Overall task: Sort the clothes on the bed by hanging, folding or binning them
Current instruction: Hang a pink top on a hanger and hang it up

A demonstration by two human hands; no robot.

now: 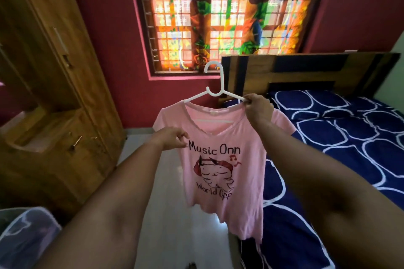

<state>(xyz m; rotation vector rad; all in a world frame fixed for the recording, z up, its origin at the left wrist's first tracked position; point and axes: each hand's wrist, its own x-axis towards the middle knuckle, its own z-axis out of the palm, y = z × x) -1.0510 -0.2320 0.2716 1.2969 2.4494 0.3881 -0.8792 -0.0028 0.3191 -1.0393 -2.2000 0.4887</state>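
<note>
A pink T-shirt [220, 172] printed "Music Onn World Off" hangs on a white plastic hanger [213, 91] in mid-air in front of me, beside the bed [341, 129]. My right hand [258, 109] pinches the hanger's right arm together with the shirt's right shoulder. My left hand [173, 138] is at the shirt's left side below the sleeve, fingertips pinching or touching the fabric near the print. The hanger's hook points up and is free.
A wooden wardrobe [54, 85] with closed doors stands at the left. A bin or basket holding dark patterned cloth [26, 238] is at the lower left. The bed has a navy sheet with white rings and a wooden headboard [306, 70]. White floor runs between them.
</note>
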